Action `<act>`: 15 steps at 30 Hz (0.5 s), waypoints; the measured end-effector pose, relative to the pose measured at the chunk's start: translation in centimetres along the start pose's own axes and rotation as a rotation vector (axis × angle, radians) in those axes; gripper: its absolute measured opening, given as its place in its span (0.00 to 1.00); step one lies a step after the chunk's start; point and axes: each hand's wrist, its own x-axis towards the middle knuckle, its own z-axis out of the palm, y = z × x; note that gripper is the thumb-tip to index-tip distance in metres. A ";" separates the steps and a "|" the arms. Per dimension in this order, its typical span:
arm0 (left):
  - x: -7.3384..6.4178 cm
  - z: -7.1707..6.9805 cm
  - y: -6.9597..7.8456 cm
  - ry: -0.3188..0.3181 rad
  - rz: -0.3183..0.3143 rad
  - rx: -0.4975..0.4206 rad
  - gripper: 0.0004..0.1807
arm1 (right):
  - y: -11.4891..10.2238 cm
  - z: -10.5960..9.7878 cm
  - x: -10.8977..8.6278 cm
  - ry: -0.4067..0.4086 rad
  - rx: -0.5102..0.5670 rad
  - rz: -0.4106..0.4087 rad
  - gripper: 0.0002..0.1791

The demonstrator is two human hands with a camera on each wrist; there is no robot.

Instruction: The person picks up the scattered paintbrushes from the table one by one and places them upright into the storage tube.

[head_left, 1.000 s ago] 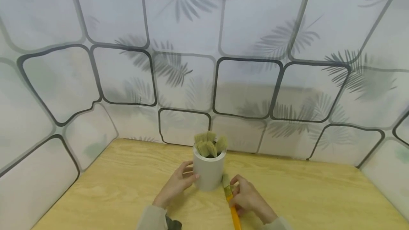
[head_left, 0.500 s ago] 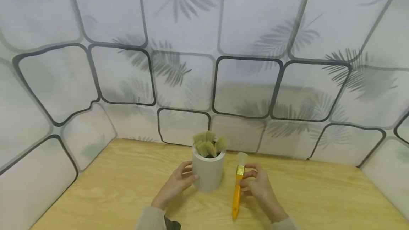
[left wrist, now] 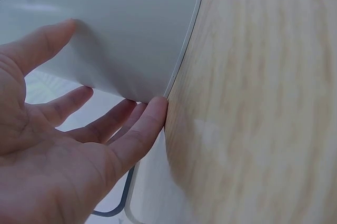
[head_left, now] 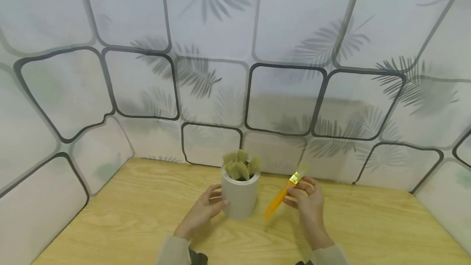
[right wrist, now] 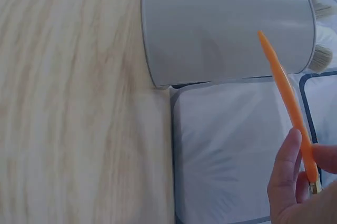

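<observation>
A white cylindrical holder (head_left: pixel 240 199) stands upright on the table, with several pale paintbrush bristles (head_left: pixel 237 169) showing above its rim. My left hand (head_left: pixel 202 215) rests against its left side. In the left wrist view the thumb touches the holder's wall, and the other fingertips (left wrist: pixel 157 107) lie spread along it down to the base. To the right of the holder, my right hand (head_left: pixel 310 205) pinches an orange-handled paintbrush (head_left: pixel 280 200) near its gold ferrule. This brush is raised and tilted, bristles up to the right, handle end down to the left.
The pale wood tabletop (head_left: pixel 147 212) runs back to a wall covering (head_left: pixel 283 101) with dark rounded outlines and leaf prints. Side panels of the same pattern (head_left: pixel 40 187) stand at left and right. The holder is near the back edge.
My right hand has moved up and to the right with the paintbrush, away from beside the holder. The brush has tipped from near upright to slanted. My left hand has stayed at the holder.
</observation>
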 end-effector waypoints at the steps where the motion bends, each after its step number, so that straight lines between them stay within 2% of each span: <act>1: 0.0 0.0 0.0 0.001 0.000 0.001 0.37 | 0.0 0.1 0.0 0.019 0.022 -0.003 0.33; 9: -0.2 0.0 0.1 0.020 0.004 0.018 0.36 | -0.3 0.4 0.2 0.118 0.147 -0.052 0.27; 15: 0.0 0.0 0.1 0.020 0.013 0.033 0.36 | -1.3 0.9 1.0 0.156 0.301 -0.091 0.26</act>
